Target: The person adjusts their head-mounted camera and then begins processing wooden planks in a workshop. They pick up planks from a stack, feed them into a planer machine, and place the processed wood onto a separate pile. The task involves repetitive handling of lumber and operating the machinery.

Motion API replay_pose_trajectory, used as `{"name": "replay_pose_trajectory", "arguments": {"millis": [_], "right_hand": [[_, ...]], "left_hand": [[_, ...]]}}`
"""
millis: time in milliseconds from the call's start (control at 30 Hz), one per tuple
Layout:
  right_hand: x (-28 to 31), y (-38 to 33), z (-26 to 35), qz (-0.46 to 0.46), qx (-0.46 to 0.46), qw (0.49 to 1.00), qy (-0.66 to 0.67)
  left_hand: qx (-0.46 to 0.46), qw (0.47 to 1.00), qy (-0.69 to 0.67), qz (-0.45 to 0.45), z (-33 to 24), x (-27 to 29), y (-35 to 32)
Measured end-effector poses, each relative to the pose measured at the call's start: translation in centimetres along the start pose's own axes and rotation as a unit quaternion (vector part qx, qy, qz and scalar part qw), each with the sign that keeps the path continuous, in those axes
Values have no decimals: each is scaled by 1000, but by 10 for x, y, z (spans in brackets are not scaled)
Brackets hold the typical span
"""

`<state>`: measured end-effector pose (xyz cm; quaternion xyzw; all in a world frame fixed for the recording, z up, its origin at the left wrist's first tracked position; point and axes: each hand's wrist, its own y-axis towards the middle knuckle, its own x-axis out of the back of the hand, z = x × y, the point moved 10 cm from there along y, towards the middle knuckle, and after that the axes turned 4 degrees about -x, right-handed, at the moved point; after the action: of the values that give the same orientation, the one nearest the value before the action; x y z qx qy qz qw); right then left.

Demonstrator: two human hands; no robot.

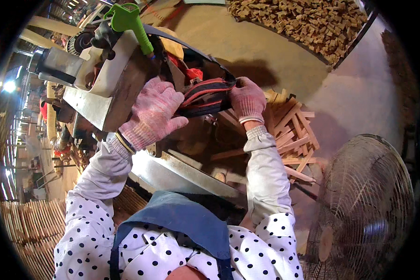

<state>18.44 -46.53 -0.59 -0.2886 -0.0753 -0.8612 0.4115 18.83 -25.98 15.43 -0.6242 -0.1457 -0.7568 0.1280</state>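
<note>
A black bag with red zips [205, 95] lies on the brown side of a machine, in front of me. My right hand [248, 99], in a pinkish knit glove, is closed round the bag's right end. My left hand [155, 113], in a matching glove, is at the bag's left end, its thumb apart from the bent fingers. I see nothing held in it, though its palm side is hidden. Just beyond the bag is some bright red material [194, 73]. A green air blow gun [131, 25] stands nozzle-down above my left hand.
At my left is the machine's pale metal housing [93, 105]. A curved metal plate [182, 175] lies below my hands. Loose wood strips [294, 133] are piled on the right, near a large caged fan [364, 205]. Small wood blocks [303, 23] fill a far bin. Stacked sticks [32, 224] stand lower left.
</note>
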Motion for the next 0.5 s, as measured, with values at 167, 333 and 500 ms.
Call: {"name": "replay_pose_trajectory", "arguments": {"millis": [167, 333, 500], "right_hand": [[9, 16, -30, 119, -22, 927, 355], [36, 16, -14, 126, 91, 944, 291], [43, 10, -10, 155, -39, 876, 454]], "left_hand": [[-5, 998, 53, 35, 1, -13, 6], [41, 999, 10, -6, 10, -16, 4], [105, 963, -243, -38, 27, 11, 2]]}}
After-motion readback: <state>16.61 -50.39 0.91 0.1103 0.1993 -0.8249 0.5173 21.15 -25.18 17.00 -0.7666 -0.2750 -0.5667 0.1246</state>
